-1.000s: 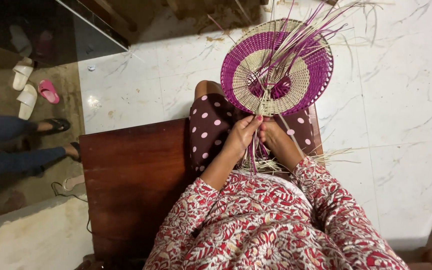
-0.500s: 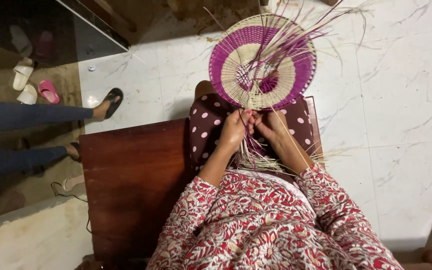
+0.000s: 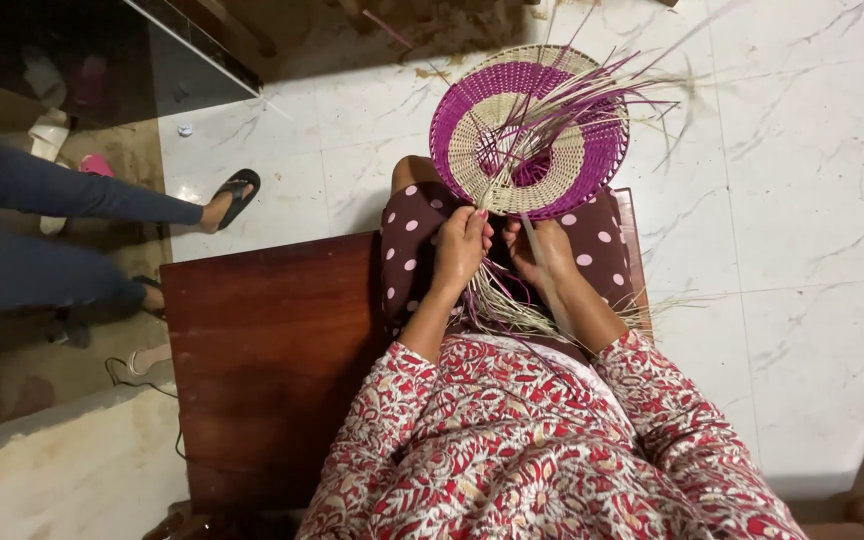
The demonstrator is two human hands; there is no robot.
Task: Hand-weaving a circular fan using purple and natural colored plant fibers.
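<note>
Woven disc (image 3: 530,130): a round piece in purple and straw-coloured rings, held upright over the knees, its lower edge at both hands, loose purple and pale strands fanning off its top right.
Floor (image 3: 802,230): pale marbled tiles lay beneath the disc and to the right.
Bench (image 3: 272,360): dark red-brown wood, carrying the seated person; a bare stretch lay to the left of the lap.
Other person: legs in blue jeans (image 3: 52,190) stood at the far left, one foot in a black sandal (image 3: 235,193) on the tiles.
Lap: a brown skirt with pink dots (image 3: 412,240) showed under the disc.
Loose strands (image 3: 512,305): a bundle hung from the disc's lower edge between the wrists.
Left hand (image 3: 460,248): fingers pinched together on the disc's lower edge.
Right hand (image 3: 542,250): fingers closed on strands just beside the left hand.
</note>
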